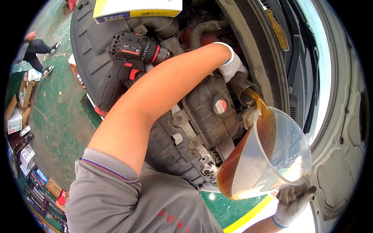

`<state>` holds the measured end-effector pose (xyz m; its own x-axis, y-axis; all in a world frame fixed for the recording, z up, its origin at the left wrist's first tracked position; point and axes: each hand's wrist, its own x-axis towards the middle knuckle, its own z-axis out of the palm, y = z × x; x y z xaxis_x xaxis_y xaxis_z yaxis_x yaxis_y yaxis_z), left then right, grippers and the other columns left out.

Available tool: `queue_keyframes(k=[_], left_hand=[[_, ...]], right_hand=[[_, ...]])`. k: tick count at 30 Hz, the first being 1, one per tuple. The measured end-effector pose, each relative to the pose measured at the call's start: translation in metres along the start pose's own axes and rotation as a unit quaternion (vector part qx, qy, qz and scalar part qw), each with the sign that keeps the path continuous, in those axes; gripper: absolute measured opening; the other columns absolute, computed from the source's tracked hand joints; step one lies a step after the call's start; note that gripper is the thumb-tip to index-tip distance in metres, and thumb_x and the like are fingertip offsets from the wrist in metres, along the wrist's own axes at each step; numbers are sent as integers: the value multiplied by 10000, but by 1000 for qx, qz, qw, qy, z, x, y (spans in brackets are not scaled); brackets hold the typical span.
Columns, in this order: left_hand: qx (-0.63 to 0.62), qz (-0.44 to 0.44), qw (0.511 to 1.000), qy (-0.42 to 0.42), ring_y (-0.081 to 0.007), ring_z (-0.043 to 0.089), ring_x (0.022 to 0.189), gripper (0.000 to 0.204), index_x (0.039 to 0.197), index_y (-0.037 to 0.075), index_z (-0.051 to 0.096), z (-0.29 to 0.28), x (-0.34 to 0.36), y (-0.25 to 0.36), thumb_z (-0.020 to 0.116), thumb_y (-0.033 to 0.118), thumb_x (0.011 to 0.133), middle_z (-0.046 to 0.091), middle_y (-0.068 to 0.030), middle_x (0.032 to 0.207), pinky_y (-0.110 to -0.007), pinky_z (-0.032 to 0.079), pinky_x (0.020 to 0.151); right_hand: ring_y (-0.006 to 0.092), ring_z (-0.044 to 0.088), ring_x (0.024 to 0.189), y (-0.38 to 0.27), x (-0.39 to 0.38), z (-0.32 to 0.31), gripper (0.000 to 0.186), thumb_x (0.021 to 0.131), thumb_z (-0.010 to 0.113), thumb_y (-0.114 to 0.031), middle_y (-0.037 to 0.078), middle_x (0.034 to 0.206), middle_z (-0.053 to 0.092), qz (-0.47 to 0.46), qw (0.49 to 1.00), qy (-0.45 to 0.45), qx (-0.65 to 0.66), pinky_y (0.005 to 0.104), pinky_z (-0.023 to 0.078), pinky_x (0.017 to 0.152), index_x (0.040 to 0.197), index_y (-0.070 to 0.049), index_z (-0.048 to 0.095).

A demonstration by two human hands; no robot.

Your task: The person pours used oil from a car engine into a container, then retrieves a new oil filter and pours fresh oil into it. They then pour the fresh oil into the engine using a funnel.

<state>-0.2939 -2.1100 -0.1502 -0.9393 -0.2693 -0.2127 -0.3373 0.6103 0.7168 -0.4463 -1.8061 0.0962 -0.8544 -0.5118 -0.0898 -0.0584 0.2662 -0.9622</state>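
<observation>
My right hand [293, 200], in a grey-palmed knit glove, grips a large clear plastic measuring jug [285, 143] at its handle side. The jug is tilted, and amber oil [233, 171] runs from its spout in a stream. Below the spout, the stream enters the wide mouth of a dark, tube-like funnel [246, 95]. My left arm reaches across the engine bay, and my left hand [233, 71], in a white glove, is closed around the funnel's upper side; its fingers are partly hidden. The funnel's lower end is out of sight. Beside it lies the black engine cover [210, 106] with a round labelled cap [220, 106].
A black and red cordless drill [126, 64] lies on the front of the engine bay beside my left arm. Beyond it rests a yellow and white box [138, 9]. The raised hood [338, 174] borders the right. Another person [37, 52] stands far left near boxes [25, 89].
</observation>
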Motion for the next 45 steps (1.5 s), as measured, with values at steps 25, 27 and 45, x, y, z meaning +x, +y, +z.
queue_keyframes(k=[25, 27, 45], left_hand=[[-3, -1, 1000, -23, -327, 494, 1222, 824, 1388, 159, 450, 3, 7, -9, 721, 109, 611, 537, -149, 1319, -417, 397, 1007], [-13, 14, 999, -28, -332, 501, 1210, 800, 1377, 129, 457, 3, 8, -9, 698, 80, 616, 547, -166, 1298, -407, 395, 1011], [-41, 27, 998, -48, -332, 465, 1254, 829, 1392, 128, 437, -8, 0, -1, 712, 77, 611, 503, -162, 1358, -405, 372, 1040]], right_hand=[[88, 263, 329, -6, 7, -7, 498, 987, 398, -510, -15, 451, 277, 25, 999, -12, 37, 258, 234, 318, 665, -132, 356], [84, 262, 328, -4, 13, -17, 497, 987, 397, -513, -18, 452, 277, 27, 999, -18, 39, 255, 231, 318, 666, -134, 361], [91, 283, 337, -7, 18, -11, 480, 988, 425, -482, -15, 453, 304, -15, 998, 38, 39, 254, 243, 324, 683, -113, 391]])
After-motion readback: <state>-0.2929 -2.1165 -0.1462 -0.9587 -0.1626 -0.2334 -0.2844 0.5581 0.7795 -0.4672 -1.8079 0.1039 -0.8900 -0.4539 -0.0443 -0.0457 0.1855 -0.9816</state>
